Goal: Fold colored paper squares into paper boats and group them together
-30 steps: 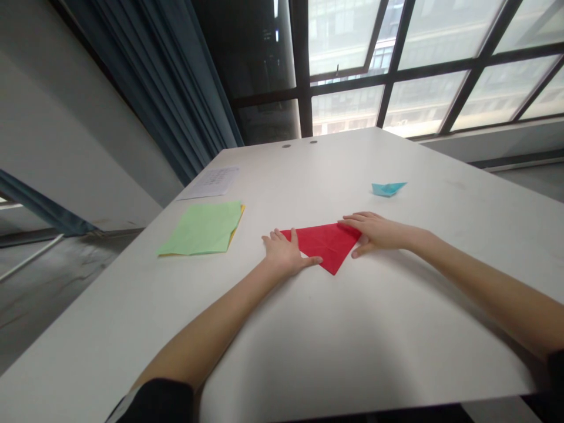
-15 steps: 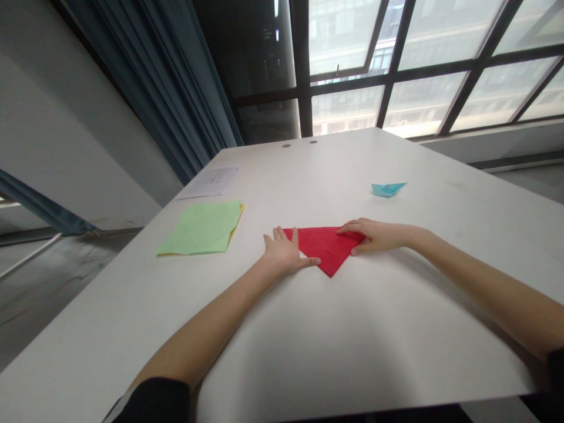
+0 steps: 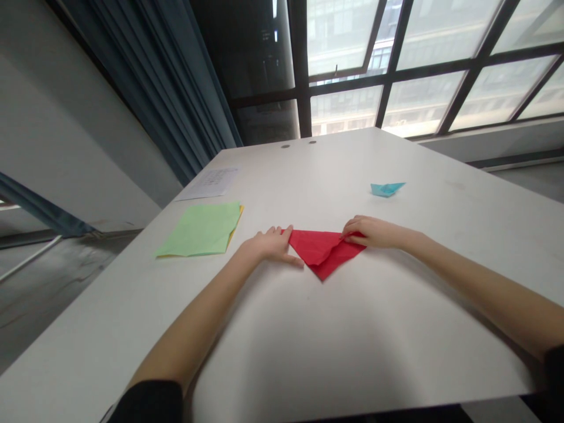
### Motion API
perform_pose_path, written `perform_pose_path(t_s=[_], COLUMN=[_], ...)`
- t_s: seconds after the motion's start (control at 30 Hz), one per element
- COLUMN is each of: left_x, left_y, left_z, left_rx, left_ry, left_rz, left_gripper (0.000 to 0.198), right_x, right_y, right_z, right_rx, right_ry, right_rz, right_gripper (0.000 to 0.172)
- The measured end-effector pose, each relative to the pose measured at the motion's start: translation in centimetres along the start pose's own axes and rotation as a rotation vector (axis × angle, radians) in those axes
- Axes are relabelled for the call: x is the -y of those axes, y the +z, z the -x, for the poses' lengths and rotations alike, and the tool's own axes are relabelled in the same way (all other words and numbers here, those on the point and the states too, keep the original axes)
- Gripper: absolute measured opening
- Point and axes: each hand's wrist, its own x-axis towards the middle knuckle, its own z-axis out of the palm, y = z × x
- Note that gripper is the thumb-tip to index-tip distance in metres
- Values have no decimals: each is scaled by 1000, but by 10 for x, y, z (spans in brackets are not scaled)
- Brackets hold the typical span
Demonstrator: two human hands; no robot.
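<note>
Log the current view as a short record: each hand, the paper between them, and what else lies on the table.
left hand: spread, fingers on the red paper's left corner
left hand point
right hand: fingers closed on the right part of the red paper
paper state: folded, roughly triangular, one point toward the person, upper layer partly lifted
left side of table: green sheet over a yellow sheet; printed white sheet beyond
right side: small folded blue paper, beyond right hand

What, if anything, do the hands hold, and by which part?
The right hand seems to hold the red paper by its upper layer, near the right corner. The left hand lies open over the left corner.
</note>
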Motion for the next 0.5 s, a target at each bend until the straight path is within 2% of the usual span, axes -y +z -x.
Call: perform_pose_path(t_s=[0.2,0.33,0.5], left_x=[23,28,25], left_y=[-2,-1,1], left_z=[-9,-13,-18], left_rx=[9,-23,-121], left_ry=[106,76,22], left_rz=[75,113,136], left_gripper=[109,103,99], right_x=[-1,-3,-5], right_y=[0,1,2], right_z=[3,5,5], right_rx=[-48,-89,-131], right_ry=[190,268,342], right_rz=[-65,-151,-247], right_gripper=[39,43,41])
